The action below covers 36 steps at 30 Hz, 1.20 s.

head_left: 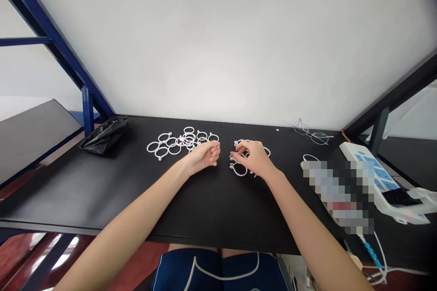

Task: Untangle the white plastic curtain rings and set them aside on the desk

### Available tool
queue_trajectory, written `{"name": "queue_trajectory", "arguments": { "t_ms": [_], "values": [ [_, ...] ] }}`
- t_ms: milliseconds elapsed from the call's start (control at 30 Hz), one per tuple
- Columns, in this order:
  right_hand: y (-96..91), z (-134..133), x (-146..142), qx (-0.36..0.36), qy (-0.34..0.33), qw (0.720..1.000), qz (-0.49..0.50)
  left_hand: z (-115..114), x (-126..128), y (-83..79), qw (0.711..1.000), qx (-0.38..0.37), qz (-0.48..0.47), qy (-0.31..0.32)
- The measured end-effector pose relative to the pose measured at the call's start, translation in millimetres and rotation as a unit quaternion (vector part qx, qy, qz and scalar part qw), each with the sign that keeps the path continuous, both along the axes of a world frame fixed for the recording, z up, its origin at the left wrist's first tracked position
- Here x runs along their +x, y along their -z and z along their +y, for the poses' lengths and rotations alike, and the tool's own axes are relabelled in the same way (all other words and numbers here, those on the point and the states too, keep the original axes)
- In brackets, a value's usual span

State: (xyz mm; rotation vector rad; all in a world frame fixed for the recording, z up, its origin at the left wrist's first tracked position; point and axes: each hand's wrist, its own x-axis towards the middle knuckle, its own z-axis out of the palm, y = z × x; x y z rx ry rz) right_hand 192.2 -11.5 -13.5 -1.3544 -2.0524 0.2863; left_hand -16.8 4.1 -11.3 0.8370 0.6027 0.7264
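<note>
My left hand [204, 158] is closed, its fingers curled in, at the right end of a loose pile of white plastic rings [174, 148]. The rings have small knobs or eyelets, like curtain rings. One white ring [213, 135] shows just behind the left fingertips; whether they grip it I cannot tell. My right hand [254, 157] hovers over a second, smaller group of white rings [240, 171], thumb and forefinger apart with nothing visible between them. It covers part of that group.
On the black tabletop [211, 209], a crumpled black plastic bag [106, 135] lies at left. Eyeglasses [310, 134] rest near the back wall at right. A blurred-out phone-like object [337, 198], a white power strip [375, 177] and white cables [384, 254] occupy the right side.
</note>
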Motion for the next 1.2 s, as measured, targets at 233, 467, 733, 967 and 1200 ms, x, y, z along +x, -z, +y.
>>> {"name": "queue_trajectory", "arguments": {
  "t_ms": [233,467,733,967,1200],
  "values": [
    [5.2,0,-2,-0.012,-0.036,0.999,-0.006,3,-2,2.4,0.999,-0.001,-0.002,-0.040],
    [11.3,3,-6,-0.015,-0.034,0.999,-0.023,2,0,8.9,1.000,-0.009,0.015,-0.024],
    [16.6,2,-12,0.009,-0.027,0.999,0.031,0,3,9.2,0.999,0.015,0.028,-0.008],
    [13.0,1,-15,0.004,-0.031,0.996,0.081,-2,3,6.5,0.999,0.018,0.036,-0.005],
    [2.5,-5,-15,0.007,0.004,0.989,0.145,-4,6,5.1,0.998,0.045,0.039,0.004]
  ]
}}
